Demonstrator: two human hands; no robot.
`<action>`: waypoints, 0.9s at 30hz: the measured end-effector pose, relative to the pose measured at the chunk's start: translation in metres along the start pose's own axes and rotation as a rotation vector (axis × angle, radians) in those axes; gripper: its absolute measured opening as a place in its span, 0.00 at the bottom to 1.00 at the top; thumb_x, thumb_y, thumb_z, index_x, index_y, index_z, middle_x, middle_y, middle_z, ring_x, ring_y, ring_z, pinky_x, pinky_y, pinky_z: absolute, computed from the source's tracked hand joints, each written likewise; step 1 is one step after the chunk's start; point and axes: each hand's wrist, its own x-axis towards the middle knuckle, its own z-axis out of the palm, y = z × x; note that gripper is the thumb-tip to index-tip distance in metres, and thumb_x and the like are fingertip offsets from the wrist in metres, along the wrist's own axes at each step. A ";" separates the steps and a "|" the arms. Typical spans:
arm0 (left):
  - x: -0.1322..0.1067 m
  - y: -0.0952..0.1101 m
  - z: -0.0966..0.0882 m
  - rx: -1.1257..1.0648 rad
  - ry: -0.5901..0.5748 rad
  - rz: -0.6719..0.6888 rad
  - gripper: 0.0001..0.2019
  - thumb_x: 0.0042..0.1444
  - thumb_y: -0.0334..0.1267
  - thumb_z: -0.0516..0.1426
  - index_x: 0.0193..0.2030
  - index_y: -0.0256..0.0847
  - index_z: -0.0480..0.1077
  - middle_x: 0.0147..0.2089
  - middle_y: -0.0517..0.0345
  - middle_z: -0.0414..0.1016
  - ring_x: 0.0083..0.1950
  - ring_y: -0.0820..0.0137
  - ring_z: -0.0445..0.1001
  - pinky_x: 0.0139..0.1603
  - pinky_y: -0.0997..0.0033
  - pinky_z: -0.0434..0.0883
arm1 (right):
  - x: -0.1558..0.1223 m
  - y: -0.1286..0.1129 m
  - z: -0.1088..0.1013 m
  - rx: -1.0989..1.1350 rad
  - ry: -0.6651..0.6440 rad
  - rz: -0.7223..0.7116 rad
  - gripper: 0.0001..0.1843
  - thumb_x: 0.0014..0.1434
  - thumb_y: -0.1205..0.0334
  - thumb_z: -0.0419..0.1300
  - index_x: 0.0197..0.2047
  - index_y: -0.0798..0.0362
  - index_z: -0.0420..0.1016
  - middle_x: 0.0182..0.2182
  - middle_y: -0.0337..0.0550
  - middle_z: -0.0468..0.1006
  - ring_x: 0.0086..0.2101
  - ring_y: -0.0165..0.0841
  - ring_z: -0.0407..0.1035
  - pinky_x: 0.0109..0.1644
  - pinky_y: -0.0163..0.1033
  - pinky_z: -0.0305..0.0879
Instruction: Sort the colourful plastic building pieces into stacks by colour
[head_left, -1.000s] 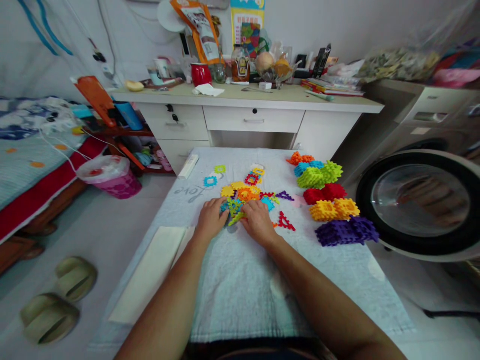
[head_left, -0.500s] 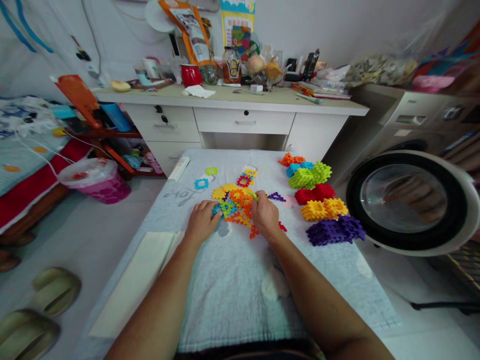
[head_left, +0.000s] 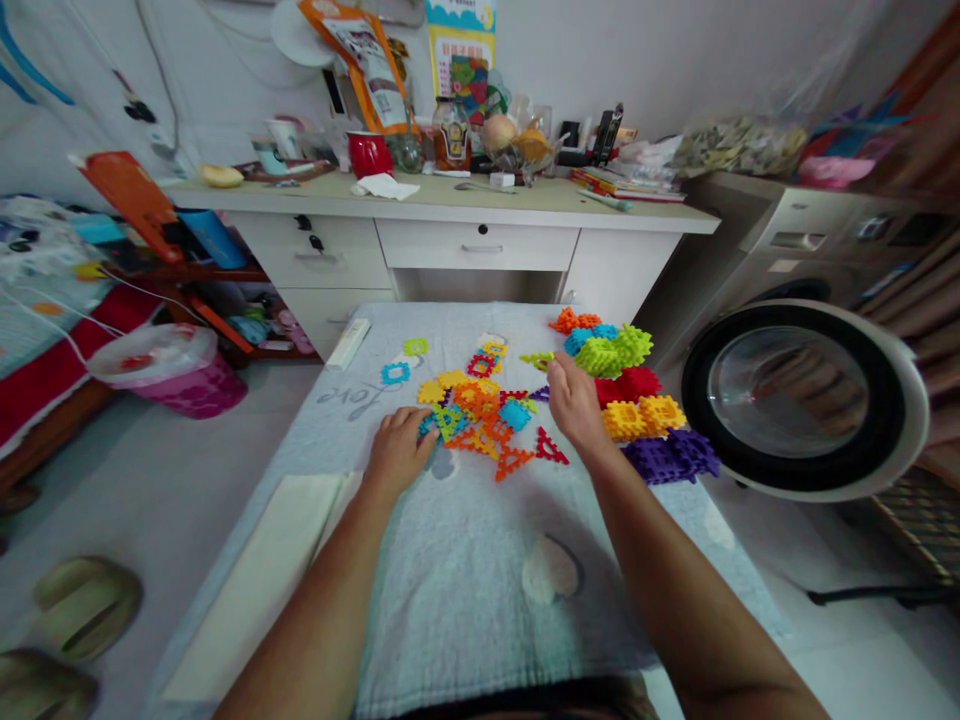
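Observation:
A heap of flat, colourful interlocking plastic pieces (head_left: 480, 405) lies on a pale blue cloth (head_left: 480, 580) over a low table. My left hand (head_left: 397, 450) rests at the heap's left edge, fingers curled on a blue and green piece. My right hand (head_left: 574, 400) is raised toward the right and pinches a lime green piece (head_left: 536, 359) near the sorted stacks. Those stacks (head_left: 637, 400) stand in a row: orange, blue, green, red, yellow, purple.
A white desk (head_left: 480, 240) crowded with jars and a red mug stands beyond the table. A washing machine door (head_left: 799, 395) is close on the right. A pink bin (head_left: 169, 370), a bed and slippers (head_left: 82, 605) lie on the left. A folded white sheet (head_left: 262, 570) sits by my left forearm.
My right hand has lifted from the heap and moved right toward the green stack with a lime green piece. The left hand stayed at the heap's edge. The camera turned slightly right.

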 end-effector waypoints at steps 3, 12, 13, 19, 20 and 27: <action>0.000 0.001 -0.001 -0.007 -0.004 -0.002 0.19 0.62 0.45 0.52 0.56 0.43 0.71 0.55 0.47 0.74 0.57 0.55 0.70 0.60 0.54 0.65 | 0.028 0.008 -0.039 -0.123 -0.032 -0.055 0.18 0.68 0.56 0.45 0.36 0.50 0.74 0.31 0.45 0.77 0.34 0.38 0.70 0.40 0.39 0.61; -0.001 0.000 0.000 -0.028 -0.001 -0.008 0.19 0.62 0.45 0.52 0.56 0.41 0.71 0.56 0.45 0.74 0.58 0.55 0.70 0.61 0.53 0.65 | 0.096 0.077 -0.085 -0.559 0.010 -0.029 0.16 0.63 0.61 0.54 0.44 0.56 0.82 0.46 0.58 0.75 0.46 0.46 0.67 0.50 0.46 0.61; -0.001 0.000 0.000 -0.028 0.000 -0.005 0.19 0.62 0.45 0.52 0.56 0.40 0.71 0.56 0.44 0.74 0.58 0.55 0.70 0.61 0.53 0.65 | 0.098 0.085 -0.084 -0.598 -0.004 -0.045 0.16 0.64 0.61 0.54 0.44 0.56 0.83 0.46 0.59 0.75 0.47 0.47 0.66 0.50 0.47 0.61; -0.002 -0.002 0.001 -0.005 -0.005 0.003 0.19 0.62 0.45 0.52 0.55 0.41 0.71 0.56 0.46 0.74 0.57 0.56 0.70 0.60 0.54 0.65 | 0.093 0.101 -0.072 -0.763 -0.065 -0.130 0.19 0.66 0.63 0.50 0.43 0.58 0.83 0.41 0.60 0.76 0.42 0.45 0.65 0.46 0.46 0.59; -0.002 -0.002 0.001 -0.002 -0.005 0.009 0.19 0.62 0.45 0.52 0.55 0.41 0.71 0.56 0.46 0.74 0.57 0.56 0.70 0.60 0.54 0.66 | 0.092 0.101 -0.071 -0.780 -0.063 -0.135 0.20 0.66 0.63 0.49 0.43 0.59 0.83 0.42 0.61 0.76 0.42 0.45 0.65 0.45 0.46 0.58; -0.002 -0.005 0.004 0.006 0.024 0.028 0.18 0.62 0.44 0.52 0.55 0.40 0.71 0.55 0.46 0.74 0.56 0.56 0.71 0.59 0.52 0.67 | 0.090 0.103 -0.065 -0.936 -0.169 -0.168 0.20 0.67 0.64 0.47 0.45 0.61 0.81 0.42 0.60 0.77 0.42 0.44 0.66 0.42 0.44 0.55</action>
